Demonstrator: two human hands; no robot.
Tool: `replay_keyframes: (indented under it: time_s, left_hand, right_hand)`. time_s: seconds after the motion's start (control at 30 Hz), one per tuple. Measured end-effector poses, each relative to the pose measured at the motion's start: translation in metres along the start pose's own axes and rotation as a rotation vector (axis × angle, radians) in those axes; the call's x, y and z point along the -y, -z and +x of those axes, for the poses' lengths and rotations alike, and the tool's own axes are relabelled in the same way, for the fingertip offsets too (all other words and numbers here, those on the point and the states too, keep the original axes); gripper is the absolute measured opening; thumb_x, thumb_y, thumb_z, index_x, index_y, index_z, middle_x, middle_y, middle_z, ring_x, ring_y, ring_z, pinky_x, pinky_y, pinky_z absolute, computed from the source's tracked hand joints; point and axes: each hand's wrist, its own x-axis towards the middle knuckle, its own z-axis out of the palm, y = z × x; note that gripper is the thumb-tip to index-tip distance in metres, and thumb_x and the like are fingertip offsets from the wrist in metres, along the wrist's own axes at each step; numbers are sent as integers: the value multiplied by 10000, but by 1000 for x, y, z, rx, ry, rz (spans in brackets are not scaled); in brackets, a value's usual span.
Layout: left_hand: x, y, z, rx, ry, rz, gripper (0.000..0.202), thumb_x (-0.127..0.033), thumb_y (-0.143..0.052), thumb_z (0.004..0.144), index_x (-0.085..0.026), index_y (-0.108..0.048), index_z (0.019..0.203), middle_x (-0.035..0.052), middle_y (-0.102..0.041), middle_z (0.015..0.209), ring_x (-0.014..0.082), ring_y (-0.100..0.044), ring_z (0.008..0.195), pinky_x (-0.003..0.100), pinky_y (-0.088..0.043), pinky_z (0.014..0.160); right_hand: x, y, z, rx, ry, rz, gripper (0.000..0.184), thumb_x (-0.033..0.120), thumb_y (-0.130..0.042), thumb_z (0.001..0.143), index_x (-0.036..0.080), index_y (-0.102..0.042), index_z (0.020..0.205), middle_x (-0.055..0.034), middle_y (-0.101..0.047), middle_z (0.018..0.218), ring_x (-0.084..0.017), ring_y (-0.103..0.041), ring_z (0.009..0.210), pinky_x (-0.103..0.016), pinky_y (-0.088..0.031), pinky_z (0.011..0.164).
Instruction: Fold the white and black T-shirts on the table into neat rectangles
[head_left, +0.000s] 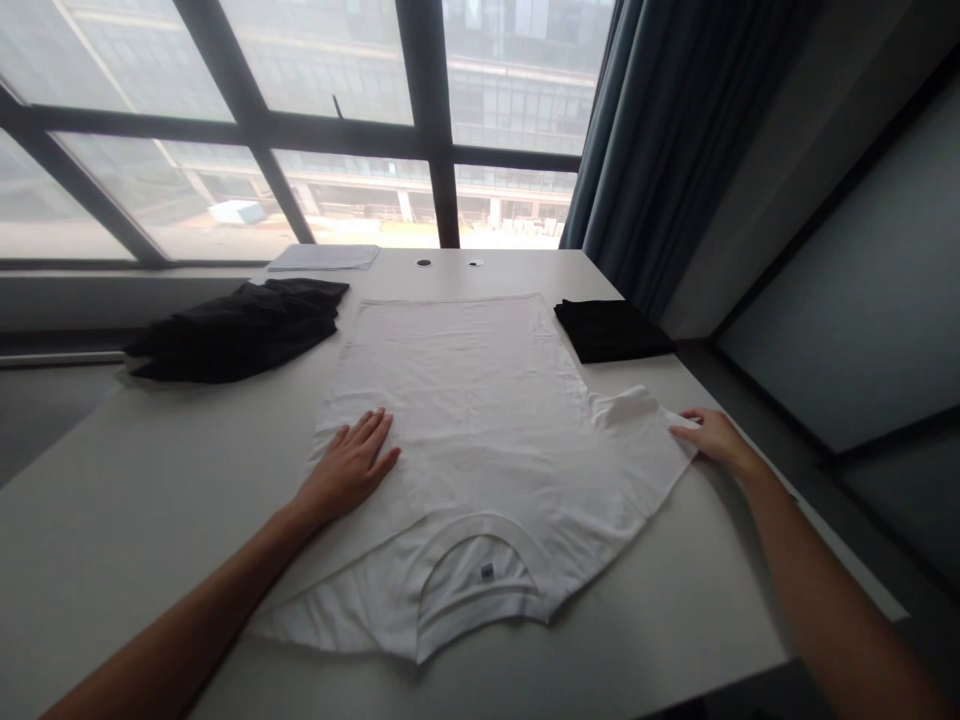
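A white T-shirt lies spread flat on the pale table, its collar toward me and its hem toward the window. My left hand rests flat on the shirt's left side, fingers stretched out and together. My right hand is at the right sleeve's end, fingertips pinching or pressing the sleeve edge against the table. A small fold stands up in the right sleeve near that hand.
A crumpled heap of black clothing lies at the back left. A folded black garment sits at the back right. Folded white cloth or paper lies by the window. Dark curtains hang right; the table's right edge is close to my right arm.
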Motion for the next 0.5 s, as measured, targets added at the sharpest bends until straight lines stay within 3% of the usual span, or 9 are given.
replay_keyframes:
  time_s: [0.1,0.2,0.27,0.37,0.5]
  left_hand:
    - [-12,13,12,-78,-18,-102,682,-545,-300,1006,-92,-444,1496,184,-282,1629,328,-177,1534,559,-186,1222]
    - [-42,31,38,-85,-61,-366,717,-641,-359,965,-128,-505,1445,172,-423,1560,325,-361,1464,516,-275,1207]
    - [-72,41,62,-12,-64,-625,710,-700,-433,921,-175,-567,1379,151,-566,1438,315,-536,1322,490,-392,1143]
    - [-125,43,99,140,-82,-1054,709,-749,-561,842,-164,-637,1235,161,-666,1272,314,-633,1186,469,-482,1046]
    - [-190,29,136,409,39,-1496,679,-733,-582,860,-155,-604,1216,176,-662,1226,271,-684,1077,421,-530,962]
  right_hand:
    - [17,4,-7,158,-105,161,263,290,-805,603,124,-768,803,-129,-769,791,-233,-695,653,-327,-533,621]
    - [43,5,-23,151,-67,375,354,308,-814,621,136,-781,928,-101,-785,895,-230,-714,735,-311,-553,673]
    - [66,3,-38,134,-25,498,453,340,-834,632,157,-767,1040,-86,-787,965,-242,-728,796,-321,-570,712]
    - [105,-7,-67,142,57,573,515,396,-818,698,171,-736,1153,-92,-780,1061,-271,-737,893,-367,-586,787]
    - [145,-39,-110,136,295,383,420,381,-766,762,170,-757,1124,-106,-759,1154,-309,-701,1079,-436,-537,980]
